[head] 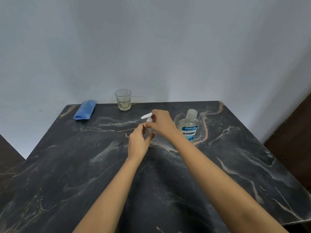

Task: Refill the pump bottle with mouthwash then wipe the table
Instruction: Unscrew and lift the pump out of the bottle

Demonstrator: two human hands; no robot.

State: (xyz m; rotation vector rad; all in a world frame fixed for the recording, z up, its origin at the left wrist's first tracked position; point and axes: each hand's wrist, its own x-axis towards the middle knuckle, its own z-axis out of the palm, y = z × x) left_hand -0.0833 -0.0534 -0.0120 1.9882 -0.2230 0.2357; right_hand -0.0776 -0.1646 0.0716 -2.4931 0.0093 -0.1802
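I have both hands on the pump bottle (149, 130), which stands upright near the middle of the dark marbled tabletop (235, 165). My left hand (138, 143) wraps around its clear body, fingers and thumb closed on it, so most of the bottle is hidden. My right hand (160, 122) comes in from above and pinches the white collar under the pump head (147, 116), whose spout points left and a little up. I cannot tell whether the pump is screwed down or loose.

Just to the right of my right wrist stands the mouthwash bottle (189, 126), upright, with its clear cap on. Its blue and white label reads "LISTERINE" and below that "COOL MINT", the first letters cut off by my arm; the smaller print is too fine to read. The liquid inside looks pale and clear.

At the far edge, near the wall (151, 47), stands 1 drinking glass (123, 99) with a little pale liquid at the bottom. Left of it, well apart, lies a folded blue cloth (85, 110) at the far left corner.
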